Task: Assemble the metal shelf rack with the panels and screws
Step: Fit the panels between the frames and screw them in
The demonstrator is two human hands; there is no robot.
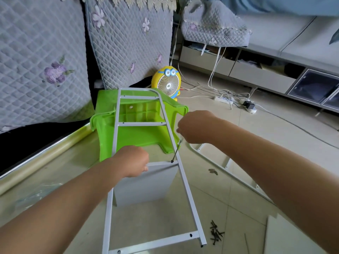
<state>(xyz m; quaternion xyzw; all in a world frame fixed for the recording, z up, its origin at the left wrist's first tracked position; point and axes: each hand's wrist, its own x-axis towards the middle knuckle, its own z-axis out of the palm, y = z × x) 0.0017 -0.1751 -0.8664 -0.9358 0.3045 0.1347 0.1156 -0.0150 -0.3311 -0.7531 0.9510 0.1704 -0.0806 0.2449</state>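
The white metal frame (183,180) is leaning from the floor (229,198) onto a green stool (135,138), with the white panel (146,184) standing under its middle crossbar. The left hand (132,160) is gripping the panel's top edge. The right hand (196,125) is gripping a screwdriver (176,151), its tip touching the panel's right top corner.

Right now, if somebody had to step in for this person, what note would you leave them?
Left hand: grips the panel by its top edge, against the frame.
Right hand: holds the screwdriver, tip at the panel's right corner.
The frame leans on the stool. Screws and the second frame lie on the floor.
Done: one panel placed; tightness unclear.
Left: other rungs, second frame.
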